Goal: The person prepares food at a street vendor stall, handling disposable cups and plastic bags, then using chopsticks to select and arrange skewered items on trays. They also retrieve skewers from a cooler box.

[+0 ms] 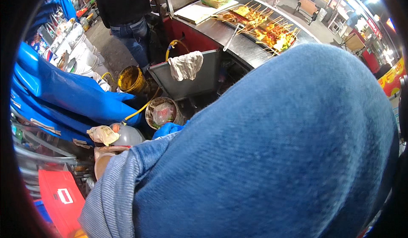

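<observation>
Blue denim (271,148), apparently a sleeve, fills the middle and lower right very close to the camera. Its striped, folded edge (111,193) hangs at the lower left. A small part of a blue glove (168,130), seemingly on my left hand, shows past the denim; its fingers and anything in them are hidden. The glove is nearest to a round bucket (180,110) with a clear plastic bag (163,113) inside. My right hand is out of view. Beyond the denim, metal trays of food skewers (275,35) lie on a steel counter (220,33), with a metal utensil (232,38) beside them.
A person in dark clothes (127,5) stands at the upper left. A cloth (185,65) hangs over a metal panel (204,78). A yellow bucket (130,78), yellow hose (140,109), blue tarp (73,91) and red box (60,199) are on the left. A basket (216,2) stands on the counter.
</observation>
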Demonstrator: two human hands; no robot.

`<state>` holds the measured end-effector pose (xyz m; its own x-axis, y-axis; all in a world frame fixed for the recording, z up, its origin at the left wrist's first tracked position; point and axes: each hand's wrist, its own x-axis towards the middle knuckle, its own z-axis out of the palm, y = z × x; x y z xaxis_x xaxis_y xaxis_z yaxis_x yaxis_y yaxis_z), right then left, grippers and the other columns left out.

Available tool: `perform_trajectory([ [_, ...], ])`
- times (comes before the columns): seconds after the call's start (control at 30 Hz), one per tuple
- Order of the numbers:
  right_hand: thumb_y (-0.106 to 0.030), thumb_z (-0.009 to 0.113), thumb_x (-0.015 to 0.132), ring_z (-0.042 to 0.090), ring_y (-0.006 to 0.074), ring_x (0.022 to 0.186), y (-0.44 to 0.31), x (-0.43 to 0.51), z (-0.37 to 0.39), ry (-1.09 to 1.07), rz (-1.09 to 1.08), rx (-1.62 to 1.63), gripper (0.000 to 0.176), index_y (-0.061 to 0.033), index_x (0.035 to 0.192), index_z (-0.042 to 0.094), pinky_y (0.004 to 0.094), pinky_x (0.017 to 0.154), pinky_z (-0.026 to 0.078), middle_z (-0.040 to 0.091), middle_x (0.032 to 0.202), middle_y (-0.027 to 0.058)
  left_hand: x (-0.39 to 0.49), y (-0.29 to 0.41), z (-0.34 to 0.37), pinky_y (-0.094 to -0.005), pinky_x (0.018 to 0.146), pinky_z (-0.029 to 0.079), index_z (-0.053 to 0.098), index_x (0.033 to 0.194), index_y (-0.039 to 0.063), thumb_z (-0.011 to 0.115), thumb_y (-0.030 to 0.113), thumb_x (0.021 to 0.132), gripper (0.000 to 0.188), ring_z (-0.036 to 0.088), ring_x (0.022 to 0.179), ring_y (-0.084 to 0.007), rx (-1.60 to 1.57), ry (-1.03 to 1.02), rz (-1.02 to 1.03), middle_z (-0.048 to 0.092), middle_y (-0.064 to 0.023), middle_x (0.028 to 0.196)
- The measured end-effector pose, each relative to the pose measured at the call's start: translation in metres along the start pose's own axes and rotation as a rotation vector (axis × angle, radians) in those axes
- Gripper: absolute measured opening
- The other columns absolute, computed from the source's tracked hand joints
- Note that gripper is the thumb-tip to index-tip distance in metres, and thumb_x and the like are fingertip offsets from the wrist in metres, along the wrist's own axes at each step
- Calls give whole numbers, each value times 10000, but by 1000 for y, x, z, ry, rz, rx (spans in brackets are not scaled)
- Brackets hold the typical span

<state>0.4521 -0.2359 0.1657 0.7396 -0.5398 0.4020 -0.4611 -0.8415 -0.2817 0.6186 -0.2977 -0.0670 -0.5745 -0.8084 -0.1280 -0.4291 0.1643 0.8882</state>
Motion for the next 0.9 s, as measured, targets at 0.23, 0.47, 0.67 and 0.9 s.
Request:
perform_trajectory([
  [0.23, -130, 643, 786, 623, 301, 858, -21, 35, 14, -2, -3, -15, 270, -23, 1026, 583, 401, 803, 511, 616, 882, 117, 3, -19, -14, -342, 707, 502, 644, 899, 45, 578, 225, 889, 192, 639, 767, -225, 7, -53, 28, 674, -113, 864],
  [0.47, -133, 648, 787, 623, 303, 856, -42, 45, 16, 13, 32, -63, 269, -27, 1026, 584, 403, 805, 512, 617, 880, 116, 15, -17, -1, -337, 709, 502, 645, 901, 44, 581, 222, 891, 190, 638, 765, -214, 11, -170, 74, 677, -105, 864],
  [0.67, -135, 652, 788, 624, 305, 855, -59, 7, 4, 31, 113, -159, 268, -30, 1025, 585, 404, 806, 512, 619, 877, 115, 23, 7, 15, -332, 710, 503, 646, 902, 43, 584, 220, 892, 188, 637, 763, -205, 28, -254, 151, 679, -98, 863],
  [0.9, -211, 635, 861, 625, 321, 929, -77, -206, 14, 535, 827, -4, 289, -46, 1092, 587, 383, 786, 524, 628, 1014, 173, 26, 121, 93, -266, 686, 495, 645, 966, 35, 583, 156, 906, 148, 594, 754, -103, -365, -562, -10, 650, -31, 854],
])
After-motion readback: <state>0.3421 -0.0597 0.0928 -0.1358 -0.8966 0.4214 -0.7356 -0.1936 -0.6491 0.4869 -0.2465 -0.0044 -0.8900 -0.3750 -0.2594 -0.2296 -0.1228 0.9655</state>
